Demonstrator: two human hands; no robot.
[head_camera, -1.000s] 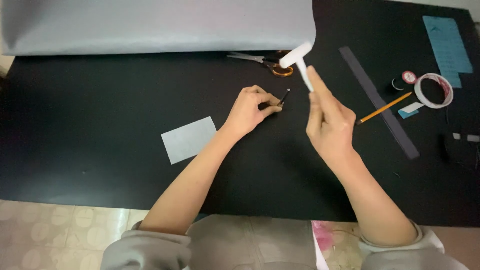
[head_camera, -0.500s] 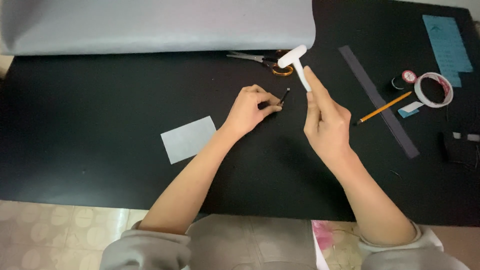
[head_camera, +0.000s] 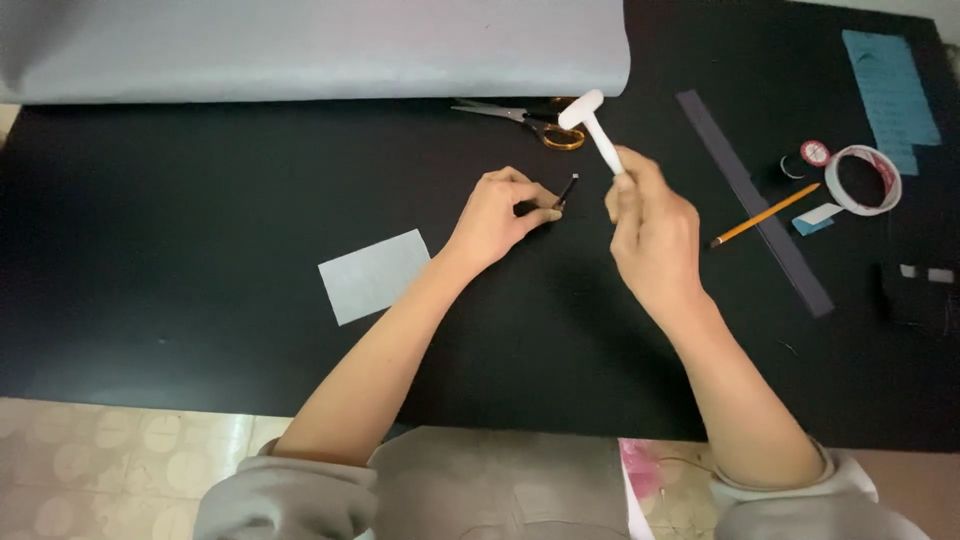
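Gripping handle of small white mallet (head_camera: 592, 126), right hand (head_camera: 652, 232) holds it raised above black table surface (head_camera: 200, 260), head at 12 o'clock of fist. Left hand (head_camera: 497, 215) pinches thin black punch-like tool (head_camera: 566, 190), tip on surface. Orange-handled scissors (head_camera: 530, 121) just beyond; grey rectangular sheet (head_camera: 374, 275) at 8 o'clock of left hand.

matt black tabletop (head_camera: 200, 250), smooth white plastic mallet (head_camera: 592, 125), grey paper sheet (head_camera: 374, 275)
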